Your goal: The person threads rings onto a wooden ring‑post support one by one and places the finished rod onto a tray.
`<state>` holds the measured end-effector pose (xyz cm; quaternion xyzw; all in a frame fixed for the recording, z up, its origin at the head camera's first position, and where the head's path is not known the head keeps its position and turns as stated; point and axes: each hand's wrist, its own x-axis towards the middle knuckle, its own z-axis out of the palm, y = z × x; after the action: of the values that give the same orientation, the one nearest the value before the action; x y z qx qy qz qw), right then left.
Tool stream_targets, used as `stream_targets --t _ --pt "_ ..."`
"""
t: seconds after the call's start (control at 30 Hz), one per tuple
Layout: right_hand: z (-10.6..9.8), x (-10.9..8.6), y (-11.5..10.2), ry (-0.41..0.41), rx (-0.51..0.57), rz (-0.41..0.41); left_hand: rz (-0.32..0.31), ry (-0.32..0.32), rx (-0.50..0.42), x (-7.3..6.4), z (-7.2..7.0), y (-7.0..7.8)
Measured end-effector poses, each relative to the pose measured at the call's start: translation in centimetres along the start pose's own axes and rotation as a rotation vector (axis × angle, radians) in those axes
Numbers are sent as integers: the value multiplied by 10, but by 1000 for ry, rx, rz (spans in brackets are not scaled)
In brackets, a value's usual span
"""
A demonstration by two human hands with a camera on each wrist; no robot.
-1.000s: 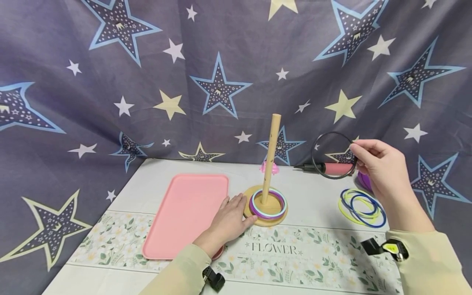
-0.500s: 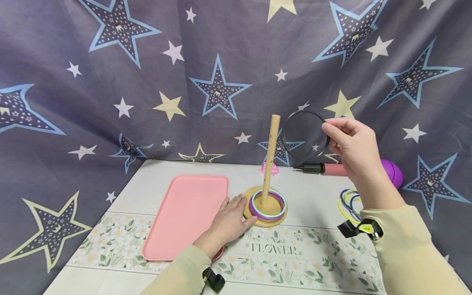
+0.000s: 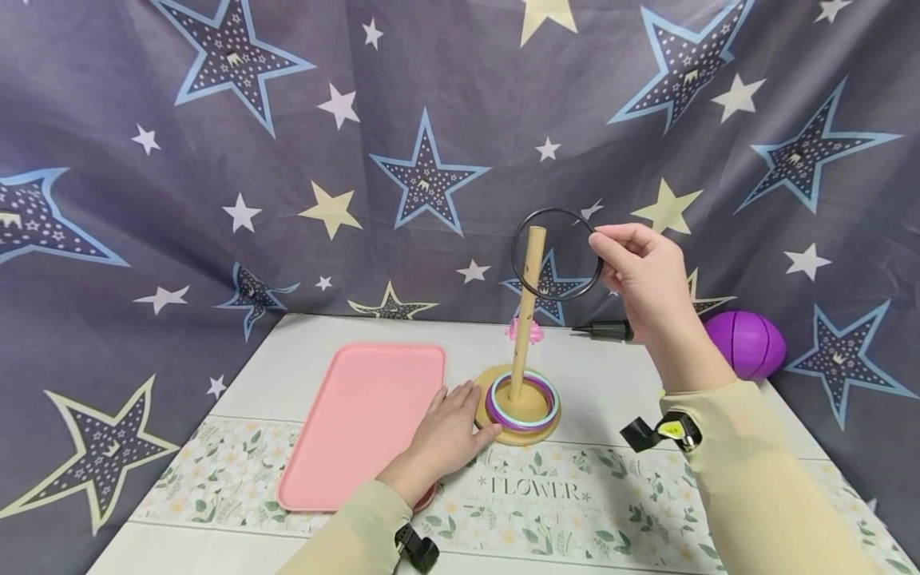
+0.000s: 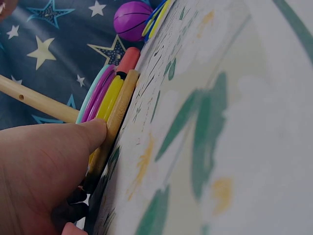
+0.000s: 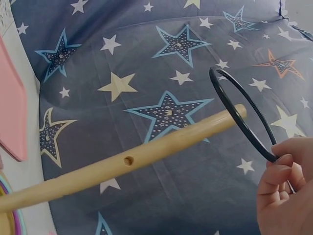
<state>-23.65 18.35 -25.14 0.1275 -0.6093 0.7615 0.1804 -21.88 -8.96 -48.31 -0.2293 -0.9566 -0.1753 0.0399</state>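
My right hand [image 3: 643,275] pinches a thin black ring [image 3: 552,210] by its right edge, beside the top of an upright wooden pole [image 3: 528,307]. In the right wrist view, the black ring [image 5: 226,100] crosses the pole's tip; whether it encircles the tip I cannot tell. The pole rises from a round wooden base [image 3: 494,375]. Around its foot lie a light blue ring [image 4: 93,88] and a purple ring [image 4: 100,93], with a yellow ring [image 4: 111,95] under them. My left hand [image 3: 449,427] rests on the base's left edge, fingers extended.
A pink tray [image 3: 366,415] lies left of the base, partly under my left forearm. Behind stand a small pink object [image 3: 535,331], a pump's black end [image 3: 607,330] and a purple ball [image 3: 747,343]. Yellow and blue rings [image 4: 155,22] lie by the ball, mostly hidden by my right arm.
My right hand has carried the black ring leftward and up, from the right side of the table to the pole's top. The left hand has stayed on the base.
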Motion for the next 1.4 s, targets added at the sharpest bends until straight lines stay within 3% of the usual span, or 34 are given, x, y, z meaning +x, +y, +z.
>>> stream_targets --t 0.73,1.4 --pt "1 -6 48 43 -71 125 -4 -5 28 1 3 -1" --pt "-18 -37 113 69 -99 304 -10 -13 18 1 1 -1"
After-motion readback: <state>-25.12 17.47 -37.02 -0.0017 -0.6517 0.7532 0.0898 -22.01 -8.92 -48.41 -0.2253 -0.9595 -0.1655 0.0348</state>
